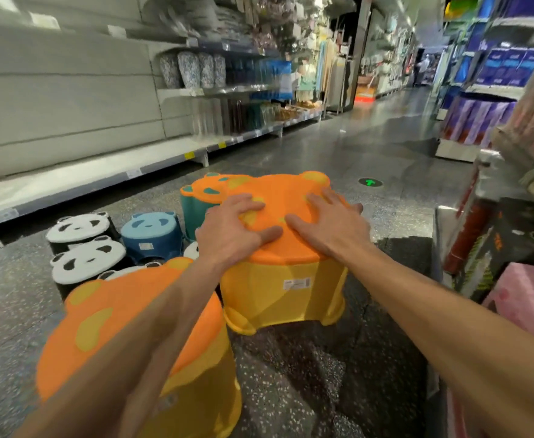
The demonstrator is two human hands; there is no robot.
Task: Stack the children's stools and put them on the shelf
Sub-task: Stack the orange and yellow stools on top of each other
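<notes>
We lay both hands flat on the orange seat of a yellow stool (278, 289) at the middle of our view. The left hand (230, 230) and right hand (332, 222) rest side by side, fingers spread and straight, gripping nothing. Whether its feet touch the ground we cannot tell.

A second orange-and-yellow stool (107, 314) stands at 7 o'clock, partly under our left forearm. A teal stool (193, 216) with an orange top stands at 11 o'clock. A blue panda stool (153, 232) and 2 white panda stools (79, 227) cluster at 9 o'clock.

The dark, speckled, glossy floor (291, 390) runs down a shop aisle. A low white shelf (69, 181) lines it at 10 o'clock. A green arrow marker (370, 182) lies at 1 o'clock, and blue packs (505, 67) are shelved at 2 o'clock.
</notes>
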